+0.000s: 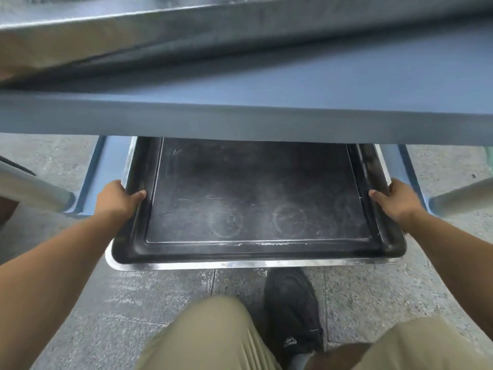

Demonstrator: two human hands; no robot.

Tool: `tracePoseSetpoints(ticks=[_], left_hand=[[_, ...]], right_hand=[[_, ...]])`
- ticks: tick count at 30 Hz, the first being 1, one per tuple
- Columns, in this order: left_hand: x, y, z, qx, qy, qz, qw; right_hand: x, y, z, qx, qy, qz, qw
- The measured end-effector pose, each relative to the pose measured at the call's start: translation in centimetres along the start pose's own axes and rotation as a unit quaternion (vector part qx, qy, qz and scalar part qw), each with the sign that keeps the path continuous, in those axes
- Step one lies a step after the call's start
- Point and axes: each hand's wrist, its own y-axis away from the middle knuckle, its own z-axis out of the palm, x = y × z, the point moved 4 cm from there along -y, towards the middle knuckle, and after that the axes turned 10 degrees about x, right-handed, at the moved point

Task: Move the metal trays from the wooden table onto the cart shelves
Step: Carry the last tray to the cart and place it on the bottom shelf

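A dark metal tray (256, 193) with scratched ring marks lies partly under the blue cart's upper shelf (240, 121), its far end hidden. It sits on a lower blue shelf (112, 161), on top of another tray whose shiny rim (213, 265) shows beneath it. My left hand (117, 198) grips the tray's left rim, thumb inside. My right hand (397, 200) grips the right rim the same way. The near end of the tray overhangs the floor.
A silver tray (160, 30) rests on the cart's top shelf. Round metal cart legs stand at left (34, 193) and right (461, 198). Grey concrete floor lies below, with my knees and a black shoe (290, 311) close to the tray's near edge.
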Motion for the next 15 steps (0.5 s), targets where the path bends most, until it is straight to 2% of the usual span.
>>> tracePoseSetpoints(ticks=[4, 7, 10, 12, 15], left_hand=[[0.5, 1.5, -0.9, 0.058, 0.046, 0.019, 0.997], [2.0, 4.7, -2.3, 0.11, 0.052, 0.174, 0.977], [2.4, 9.0, -2.0, 0.05, 0.062, 0.286, 0.955], [2.0, 11.6, -1.5, -0.012, 0.046, 0.332, 0.942], [1.1, 14.2, -0.4, -0.076, -0.025, 0.398, 0.914]], right_hand=[[-0.8, 1.7, -0.8, 0.028, 0.09, -0.033, 0.995], [-1.8, 4.6, -1.6, 0.089, 0.097, -0.113, 0.985], [-2.9, 8.8, -1.4, 0.092, 0.102, -0.205, 0.969], [-3.3, 11.8, -0.5, 0.034, 0.104, -0.24, 0.965], [-3.5, 15.5, 1.4, -0.039, 0.17, -0.286, 0.942]])
